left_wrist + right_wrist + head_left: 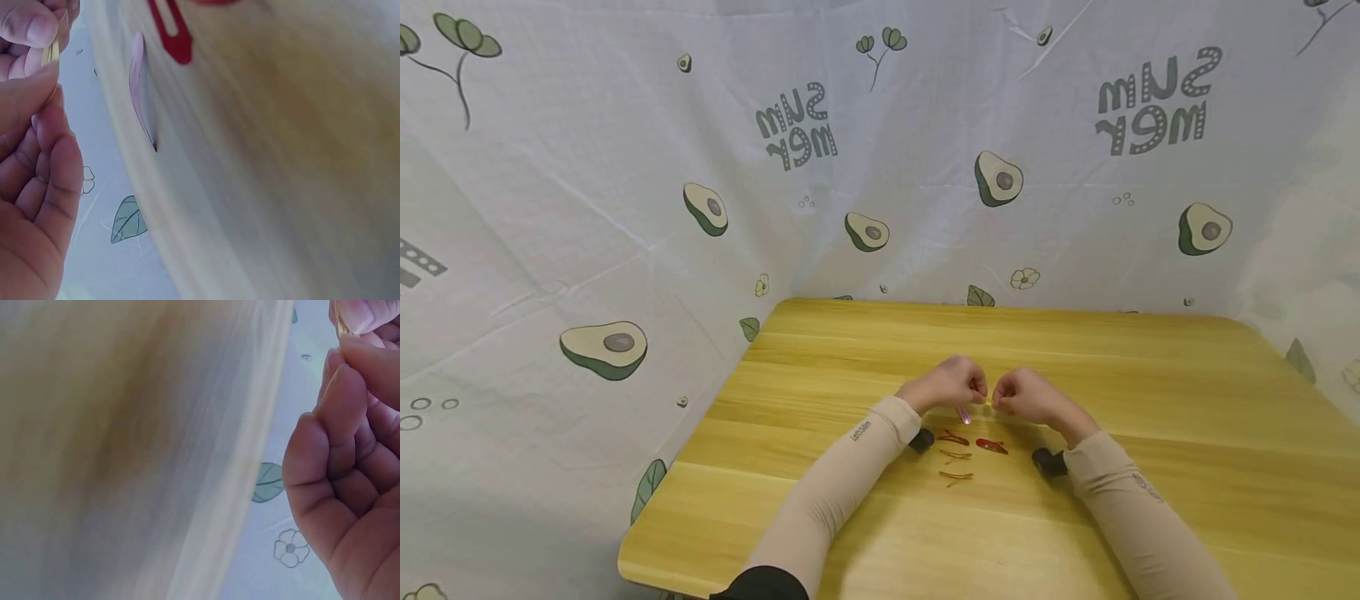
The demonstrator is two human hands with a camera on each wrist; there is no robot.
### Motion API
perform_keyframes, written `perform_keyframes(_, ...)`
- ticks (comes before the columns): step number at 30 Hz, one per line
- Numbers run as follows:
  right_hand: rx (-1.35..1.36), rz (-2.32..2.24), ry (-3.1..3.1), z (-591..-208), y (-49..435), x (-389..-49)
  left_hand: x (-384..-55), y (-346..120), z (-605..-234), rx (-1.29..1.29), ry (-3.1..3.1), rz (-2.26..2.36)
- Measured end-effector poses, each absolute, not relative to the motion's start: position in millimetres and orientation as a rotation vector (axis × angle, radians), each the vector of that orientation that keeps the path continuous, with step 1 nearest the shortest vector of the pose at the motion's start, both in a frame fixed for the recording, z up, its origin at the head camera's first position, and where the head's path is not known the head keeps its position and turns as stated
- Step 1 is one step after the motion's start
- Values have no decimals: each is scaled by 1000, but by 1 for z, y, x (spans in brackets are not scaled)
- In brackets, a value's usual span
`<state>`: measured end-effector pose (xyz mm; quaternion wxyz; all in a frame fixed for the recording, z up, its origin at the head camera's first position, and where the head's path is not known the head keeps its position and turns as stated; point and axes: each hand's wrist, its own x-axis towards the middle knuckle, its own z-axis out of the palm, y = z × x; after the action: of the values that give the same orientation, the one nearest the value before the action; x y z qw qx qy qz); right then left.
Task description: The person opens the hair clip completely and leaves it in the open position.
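A slim yellow hair clip (51,54) is between both hands, its ends covered by fingers. My left hand (950,382) pinches one end of it between thumb and fingers. From the other side my right hand (1032,394) pinches it too, seen close up in the right wrist view with curled fingers. Just below the hands a pink hair clip (964,415) lies on the table. Nearer to me are a red clip (953,437) on the left and another red clip (992,447) on the right.
Two orange-brown hair clips (956,455) lie one below the other, closer to the front. Everything rests on a wooden table (1150,400) with rounded corners. A printed avocado curtain (925,150) hangs behind and at the sides. Black wrist devices (1049,462) sit at both cuffs.
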<state>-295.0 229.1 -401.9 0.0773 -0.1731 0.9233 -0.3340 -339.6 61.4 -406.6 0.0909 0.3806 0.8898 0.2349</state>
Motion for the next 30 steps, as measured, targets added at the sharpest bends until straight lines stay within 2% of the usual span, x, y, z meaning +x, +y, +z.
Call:
perform_keyframes(15,-579,-1088,2710,-403,235,-290,-329,51,-409,960,2401,1060)
perform_keyframes(30,-639,-1089,2618,-397,243,-287,-322,44,-409,947,2326,1181)
